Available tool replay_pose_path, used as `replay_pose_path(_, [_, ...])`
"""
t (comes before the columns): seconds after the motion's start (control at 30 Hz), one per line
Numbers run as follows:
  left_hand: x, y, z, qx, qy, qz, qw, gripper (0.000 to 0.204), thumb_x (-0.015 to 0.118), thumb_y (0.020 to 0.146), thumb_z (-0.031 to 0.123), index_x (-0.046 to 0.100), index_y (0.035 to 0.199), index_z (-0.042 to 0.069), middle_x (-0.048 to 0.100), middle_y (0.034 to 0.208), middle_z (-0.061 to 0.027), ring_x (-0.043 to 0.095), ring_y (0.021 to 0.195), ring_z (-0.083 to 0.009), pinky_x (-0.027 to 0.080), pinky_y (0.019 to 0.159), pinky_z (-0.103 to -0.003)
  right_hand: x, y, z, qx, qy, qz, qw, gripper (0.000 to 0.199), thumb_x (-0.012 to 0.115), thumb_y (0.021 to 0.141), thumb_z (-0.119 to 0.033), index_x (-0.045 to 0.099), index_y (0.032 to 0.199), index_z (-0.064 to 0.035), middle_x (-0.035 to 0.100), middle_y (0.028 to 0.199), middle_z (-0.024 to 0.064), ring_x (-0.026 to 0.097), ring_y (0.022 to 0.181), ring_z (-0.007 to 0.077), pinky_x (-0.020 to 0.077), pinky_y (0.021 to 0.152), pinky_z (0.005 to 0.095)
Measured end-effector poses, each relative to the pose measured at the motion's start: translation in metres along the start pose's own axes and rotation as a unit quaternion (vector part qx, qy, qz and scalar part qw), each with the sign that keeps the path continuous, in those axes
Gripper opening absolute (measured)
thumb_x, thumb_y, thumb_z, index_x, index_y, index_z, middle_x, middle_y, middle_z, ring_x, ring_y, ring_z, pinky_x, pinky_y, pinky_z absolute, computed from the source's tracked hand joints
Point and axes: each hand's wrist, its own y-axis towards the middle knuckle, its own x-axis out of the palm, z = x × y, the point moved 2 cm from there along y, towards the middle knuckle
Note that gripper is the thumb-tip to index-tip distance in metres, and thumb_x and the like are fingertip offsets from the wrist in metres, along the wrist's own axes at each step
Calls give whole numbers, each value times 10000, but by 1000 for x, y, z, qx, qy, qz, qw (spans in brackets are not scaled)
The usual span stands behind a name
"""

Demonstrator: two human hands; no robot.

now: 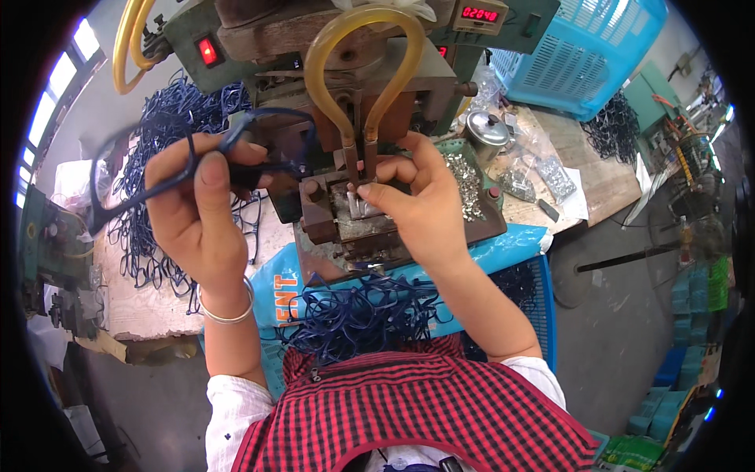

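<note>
My left hand [200,208] is closed around a dark blue eyeglass frame [132,206], raised to the left of a bench machine [275,39]. One rim of the frame reaches toward the machine's head. My right hand [431,211] is at the small metal jig [358,206] under the machine's two upright rods [349,157]. Its thumb and fingers are pinched together beside the rod tips. Whatever they hold, if anything, is too small or hidden to name. A looped yellow hose [316,59] joins the tops of the rods.
Many small metal pieces [470,189] lie right of the jig, near a lidded metal pot [487,127]. Blue frames are heaped on my lap [362,315] and on the left of the bench [145,244]. A blue plastic basket [578,59] stands at the back right.
</note>
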Motion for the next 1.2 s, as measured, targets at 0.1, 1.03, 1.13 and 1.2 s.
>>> replay_pose_path(0.1, [2, -6, 12, -42, -8, -5, 999, 173, 559, 1055, 111, 551, 1171, -17, 713, 910, -150, 666, 739, -164, 542, 658, -251, -5, -15, -8, -60, -117, -17, 991, 609, 669, 890, 63, 425, 1448, 61, 710, 1154, 133, 639, 1136, 173, 491, 987, 300])
replay_pose_path(1.03, [-73, -66, 6, -98, 403, 9, 910, 111, 704, 867, -94, 710, 952, -22, 716, 932, -82, 662, 859, -176, 510, 790, -290, -130, -17, 48, -160, -448, 222, 851, 99, 762, 834, -47, 765, 933, -38, 742, 922, 108, 707, 870, 266, 539, 803, 353])
replay_pose_path(1.13, [-89, -32, -41, -97, 419, -34, 902, 63, 713, 892, -7, 754, 939, 3, 717, 893, -86, 663, 785, -189, 503, 736, -276, -121, -9, 51, -169, -422, 191, 870, 92, 753, 842, -39, 760, 933, -29, 743, 922, 110, 710, 879, 258, 539, 813, 352])
replay_pose_path(1.2, [-109, -48, -93, -118, 510, -169, 835, 147, 784, 855, 140, 738, 966, 56, 684, 949, -107, 675, 901, -289, 541, 771, -386, -112, -2, 52, -151, -407, 178, 883, 102, 742, 844, -28, 756, 944, -23, 744, 924, 113, 709, 887, 255, 536, 828, 350])
